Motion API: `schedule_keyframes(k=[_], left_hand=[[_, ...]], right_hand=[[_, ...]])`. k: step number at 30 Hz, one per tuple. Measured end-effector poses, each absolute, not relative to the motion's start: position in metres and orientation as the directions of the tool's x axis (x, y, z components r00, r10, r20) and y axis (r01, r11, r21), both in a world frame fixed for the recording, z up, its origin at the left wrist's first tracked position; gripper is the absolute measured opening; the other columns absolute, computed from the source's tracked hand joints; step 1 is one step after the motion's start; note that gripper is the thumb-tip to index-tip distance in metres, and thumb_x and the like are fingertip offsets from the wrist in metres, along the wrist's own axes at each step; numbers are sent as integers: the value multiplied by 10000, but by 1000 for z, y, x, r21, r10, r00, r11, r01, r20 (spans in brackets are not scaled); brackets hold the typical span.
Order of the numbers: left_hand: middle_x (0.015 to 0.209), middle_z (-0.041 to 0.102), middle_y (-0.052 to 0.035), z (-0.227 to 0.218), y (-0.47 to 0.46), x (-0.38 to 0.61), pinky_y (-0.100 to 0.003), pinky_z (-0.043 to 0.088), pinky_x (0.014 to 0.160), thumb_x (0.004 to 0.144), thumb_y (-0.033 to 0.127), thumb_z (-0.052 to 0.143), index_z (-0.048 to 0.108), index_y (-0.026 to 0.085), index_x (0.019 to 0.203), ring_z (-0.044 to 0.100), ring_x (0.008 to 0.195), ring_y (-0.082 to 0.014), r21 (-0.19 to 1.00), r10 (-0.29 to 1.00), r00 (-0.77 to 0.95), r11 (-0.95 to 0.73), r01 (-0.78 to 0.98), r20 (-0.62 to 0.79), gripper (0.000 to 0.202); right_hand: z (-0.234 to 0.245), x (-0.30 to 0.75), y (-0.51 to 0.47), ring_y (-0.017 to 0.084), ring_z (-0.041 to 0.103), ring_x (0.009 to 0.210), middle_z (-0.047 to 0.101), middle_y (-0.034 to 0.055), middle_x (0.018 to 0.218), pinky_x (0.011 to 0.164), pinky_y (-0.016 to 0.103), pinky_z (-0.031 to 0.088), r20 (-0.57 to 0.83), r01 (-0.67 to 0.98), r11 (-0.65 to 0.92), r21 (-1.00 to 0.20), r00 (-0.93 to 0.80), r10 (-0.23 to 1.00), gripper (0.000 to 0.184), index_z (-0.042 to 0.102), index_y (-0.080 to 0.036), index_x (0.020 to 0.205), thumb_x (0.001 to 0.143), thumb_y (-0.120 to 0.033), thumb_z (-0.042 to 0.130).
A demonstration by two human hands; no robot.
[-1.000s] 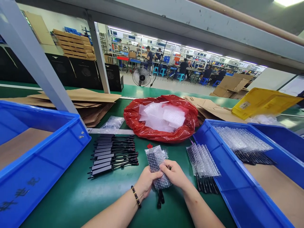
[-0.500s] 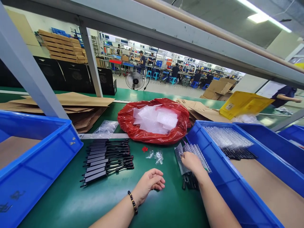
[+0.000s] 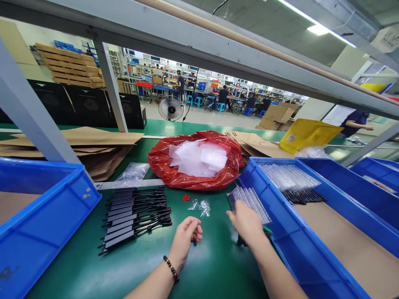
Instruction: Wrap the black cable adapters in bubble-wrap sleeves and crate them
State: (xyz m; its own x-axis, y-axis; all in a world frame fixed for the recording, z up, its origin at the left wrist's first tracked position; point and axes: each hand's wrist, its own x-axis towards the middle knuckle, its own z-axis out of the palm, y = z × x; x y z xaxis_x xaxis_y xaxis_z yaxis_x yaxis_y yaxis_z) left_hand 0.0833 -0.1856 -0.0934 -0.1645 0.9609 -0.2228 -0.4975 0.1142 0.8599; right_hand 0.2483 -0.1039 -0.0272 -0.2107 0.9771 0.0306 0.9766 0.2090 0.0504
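Observation:
My left hand, wearing a dark beaded bracelet, hovers above the green bench with its fingers loosely curled and nothing visible in them. My right hand is over the near end of a row of bubble-wrapped pieces; its thumb stands apart and its other fingers are partly hidden. Black ends of pieces show beneath it. To the left lies a row of flat black antenna-like parts with cables. Small red pieces and small clear plastic pieces lie between.
A red bag of bubble-wrap pouches sits behind. Blue bins stand at left and right, the right one holding wrapped pieces. Cardboard sheets, a yellow bin and a slanted post surround the bench.
My right hand has drawn back towards me off the bubble-wrapped pieces, its thumb now apart. My left hand stays nearby, turned slightly. The whole view has shifted a little.

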Motion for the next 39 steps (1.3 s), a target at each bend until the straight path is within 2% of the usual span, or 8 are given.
schedule_keyframes(k=[4,7,12,15,19,23,35,39], left_hand=[[489,443,56,-93,-184,75,-185,271,417,725,500,552,538,164,666,362,428,-64,929,893,-428,-35,-368,-136,342],[502,428,46,-92,-188,73,-198,293,437,749,517,516,548,175,654,360,462,-83,963,863,-504,-104,-248,-36,356],[612,510,1,-80,-202,81,-240,392,553,747,502,525,596,195,691,452,570,-136,985,885,-445,-171,-38,137,320],[777,585,-44,-73,-209,93,-283,434,711,758,469,525,630,205,778,532,751,-192,982,925,-334,-186,20,181,284],[1148,563,-85,-70,-198,120,-347,316,990,789,432,492,604,214,1042,472,1104,-235,994,985,-138,-99,37,104,352],[1352,427,-99,-75,-153,153,-358,181,1079,807,417,459,505,186,1208,338,1266,-220,997,1000,-28,-5,76,7,465],[1290,484,-147,-100,-84,179,-318,189,1073,794,423,452,549,124,1152,392,1228,-226,986,999,18,-36,160,33,477],[1277,494,-146,-101,-84,170,-321,199,1065,796,435,455,551,118,1151,397,1219,-234,984,998,18,-59,169,57,486]], right_hand=[[-56,211,-157,252,613,751,612,104,826,641,328,447,-81,855,514,-76,-519,851,138,547,-155,872,754,-228,546],[-70,194,-174,249,585,782,598,97,864,664,340,458,-11,809,568,-151,-576,818,177,541,-156,876,722,-224,595],[-61,228,-152,264,526,886,566,119,966,738,381,444,290,806,550,-218,-485,825,337,507,-147,1032,748,-313,581],[-52,276,-122,291,491,987,530,167,1076,810,408,409,443,907,384,-173,-276,853,406,464,-129,1124,789,-350,527],[-41,323,-90,304,499,999,483,192,1157,824,392,401,316,984,102,-144,-51,947,498,427,-79,1183,798,-387,501],[-30,332,-71,307,518,1023,453,222,1197,827,369,399,120,981,28,-192,-5,993,593,356,-22,1255,819,-411,455],[-31,334,-25,280,522,1100,524,221,1209,884,346,367,-103,904,32,-427,-84,991,808,126,-46,1386,797,-490,455],[-39,337,-29,275,516,1108,511,233,1216,893,354,359,-107,865,3,-502,-66,992,729,112,-38,1388,846,-459,358]])
